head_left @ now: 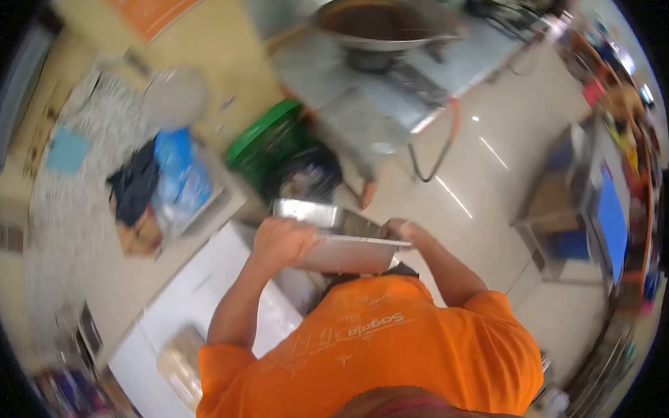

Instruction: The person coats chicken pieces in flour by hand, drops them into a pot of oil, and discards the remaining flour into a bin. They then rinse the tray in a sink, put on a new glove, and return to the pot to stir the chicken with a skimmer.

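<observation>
From here I see the left hand [285, 244] and right hand [406, 232] with fingers grasping opposite ends of the metal pan [347, 257], held in front of the orange shirt [389, 336], near the black bag [306, 175] and green bin [262, 136], the white surface [214, 286] off to the left

Hands [341, 239] gripping metal tray [348, 252], green bin [267, 137], wide pan [374, 22] on stove

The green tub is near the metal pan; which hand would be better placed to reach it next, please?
Probably the left: the left hand holds the side of the metal pan nearer the green tub, while the right hand is at the opposite side. Both are occupied, though.
</observation>
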The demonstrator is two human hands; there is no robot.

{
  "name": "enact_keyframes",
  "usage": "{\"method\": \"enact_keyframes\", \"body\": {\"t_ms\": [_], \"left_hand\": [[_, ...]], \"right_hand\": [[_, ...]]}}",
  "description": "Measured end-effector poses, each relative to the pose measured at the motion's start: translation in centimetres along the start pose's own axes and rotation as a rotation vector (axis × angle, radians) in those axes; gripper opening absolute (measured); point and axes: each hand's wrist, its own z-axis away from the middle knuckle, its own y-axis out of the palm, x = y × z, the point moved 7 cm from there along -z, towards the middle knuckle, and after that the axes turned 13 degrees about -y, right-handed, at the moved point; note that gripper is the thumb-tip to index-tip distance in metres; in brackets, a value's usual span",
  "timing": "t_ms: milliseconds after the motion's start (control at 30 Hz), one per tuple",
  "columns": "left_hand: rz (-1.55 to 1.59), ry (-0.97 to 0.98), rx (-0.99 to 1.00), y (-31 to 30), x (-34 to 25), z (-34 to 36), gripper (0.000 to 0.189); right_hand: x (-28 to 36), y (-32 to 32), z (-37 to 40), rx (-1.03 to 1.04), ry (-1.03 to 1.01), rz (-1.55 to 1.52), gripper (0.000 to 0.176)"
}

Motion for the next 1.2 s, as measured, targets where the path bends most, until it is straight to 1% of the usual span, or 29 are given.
{"method": "enact_keyframes", "body": {"t_ms": [33, 67, 100, 167, 267, 367, 433, 467, 567, 600, 633, 667, 700, 767, 867, 900, 933, 967, 1000, 1033, 1067, 1100, 1167, 1200], "left_hand": [[-0.003, 0.051, 0.022, 0.3, -2.8, -1.1, 0.025], [-0.007, 0.105, 0.042, 0.8, -6.1, -2.0, 0.025], [0.011, 0.183, 0.063, 1.8, -9.5, -2.6, 0.023], [0.054, 0.326, 0.124, 4.0, -17.0, -3.3, 0.018], [0.091, 0.579, 0.144, 6.5, -30.1, -3.6, 0.021], [0.195, 0.806, 0.167, 8.2, -43.7, -2.1, 0.018], [0.228, 0.943, 0.183, 8.5, -52.2, -1.0, 0.017], [0.188, 0.984, 0.245, 7.5, -56.0, -5.0, 0.016], [0.229, 1.152, 0.247, 6.3, -71.7, -2.1, 0.016], [0.335, 1.214, 0.227, 6.2, -76.1, -1.4, 0.015], [0.332, 1.282, 0.216, 6.4, -79.7, -0.6, 0.015], [0.334, 1.346, 0.202, 6.1, -81.2, -0.5, 0.014], [0.307, 1.379, 0.219, 4.3, -81.0, -2.1, 0.014], [0.305, 1.464, 0.210, 4.9, -87.7, -0.9, 0.012], [0.309, 1.560, 0.215, 7.9, -97.5, 0.9, 0.011], [0.305, 1.600, 0.200, 9.4, -101.0, 1.6, 0.012], [0.284, 1.622, 0.205, 9.0, -100.1, 1.9, 0.014], [0.303, 1.657, 0.230, 10.5, -101.7, 2.4, 0.014], [0.328, 1.698, 0.252, 11.9, -103.8, 3.1, 0.014], [0.363, 1.740, 0.269, 12.9, -106.5, 3.8, 0.014], [0.391, 1.787, 0.318, 13.6, -112.9, 5.4, 0.014], [0.428, 1.821, 0.368, 14.2, -115.3, 6.2, 0.013], [0.441, 1.860, 0.498, 16.0, -116.9, 8.3, 0.012], [0.452, 1.901, 0.545, 17.0, -119.5, 9.7, 0.012]], "right_hand": [[-4.0, -2.0, -1.0, 0.031, -0.099, -0.033, 0.019], [-6.6, -3.8, 0.9, 0.073, -0.042, -0.062, 0.018], [-7.9, -5.9, 3.8, 0.026, -0.116, -0.046, 0.019], [-10.2, -10.2, 12.4, -0.136, -0.152, 0.018, 0.018], [-21.0, -17.4, 20.3, -0.399, -0.065, -0.146, 0.016], [-29.8, -21.6, 33.7, -0.608, 0.051, -0.462, 0.020], [-36.4, -24.0, 40.9, -0.724, 0.025, -0.650, 0.014], [-36.0, -26.7, 40.9, -0.711, 0.013, -0.784, 0.012], [-42.3, -31.6, 55.3, -0.943, 0.003, -0.993, 0.011], [-44.2, -33.4, 58.9, -1.022, -0.028, -0.915, 0.011], [-45.9, -34.6, 61.7, -1.098, -0.055, -0.836, 0.012], [-46.5, -34.5, 63.1, -1.172, -0.074, -0.750, 0.013], [-45.7, -34.1, 61.5, -1.191, -0.117, -0.814, 0.014], [-52.9, -37.0, 62.2, -1.300, -0.213, -0.878, 0.015], [-60.3, -42.0, 66.5, -1.408, -0.299, -0.924, 0.015], [-63.0, -43.2, 68.5, -1.437, -0.264, -0.980, 0.014], [-61.3, -40.7, 69.3, -1.435, -0.223, -1.050, 0.013], [-62.2, -40.3, 70.3, -1.450, -0.186, -1.119, 0.013], [-64.5, -40.1, 70.7, -1.485, -0.168, -1.136, 0.013], [-67.3, -39.6, 71.5, -1.529, -0.146, -1.144, 0.013], [-71.6, -41.3, 75.5, -1.571, -0.123, -1.147, 0.014], [-72.6, -41.3, 77.8, -1.666, -0.185, -1.145, 0.012], [-71.6, -38.4, 80.3, -1.784, -0.308, -1.180, 0.008], [-72.5, -37.2, 82.0, -1.817, -0.235, -1.212, 0.008]]}}
